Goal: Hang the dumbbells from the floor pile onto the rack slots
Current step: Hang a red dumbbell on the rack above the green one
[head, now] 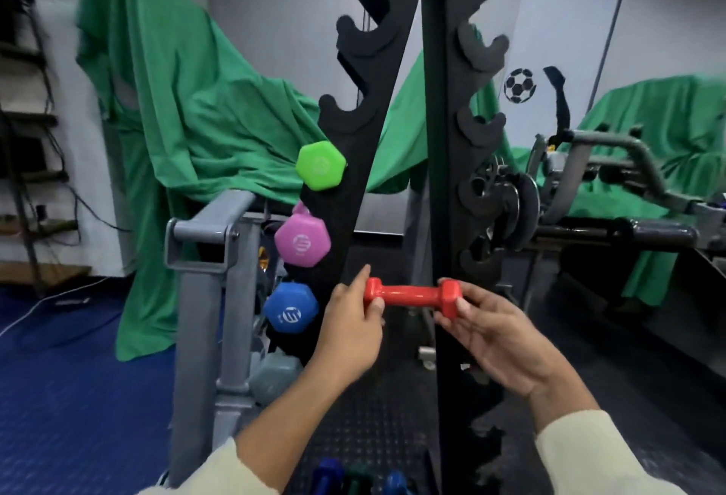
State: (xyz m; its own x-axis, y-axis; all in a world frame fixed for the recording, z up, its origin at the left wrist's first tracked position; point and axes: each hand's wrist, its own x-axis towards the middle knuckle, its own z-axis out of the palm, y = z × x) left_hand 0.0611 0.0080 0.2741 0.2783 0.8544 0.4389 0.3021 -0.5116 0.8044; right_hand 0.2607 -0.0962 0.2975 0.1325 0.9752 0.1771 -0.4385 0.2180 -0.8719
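Observation:
A small red dumbbell (412,294) is held level between both hands, in front of the black rack (436,148). My left hand (351,327) grips its left end and my right hand (495,337) grips its right end. The rack's left upright carries a green dumbbell (320,165), a pink one (302,241), a blue one (290,308) and a grey one (275,376), stacked downward. Hooked slots higher on both uprights stand bare. At the bottom edge lie floor dumbbells (355,475), blue and dark green, partly cut off.
A grey metal frame (204,251) stands just left of the rack. Green cloth (188,113) drapes equipment behind and at the right. A weight machine with plates (510,203) sits right of the rack. Blue matting (59,376) covers the floor at left.

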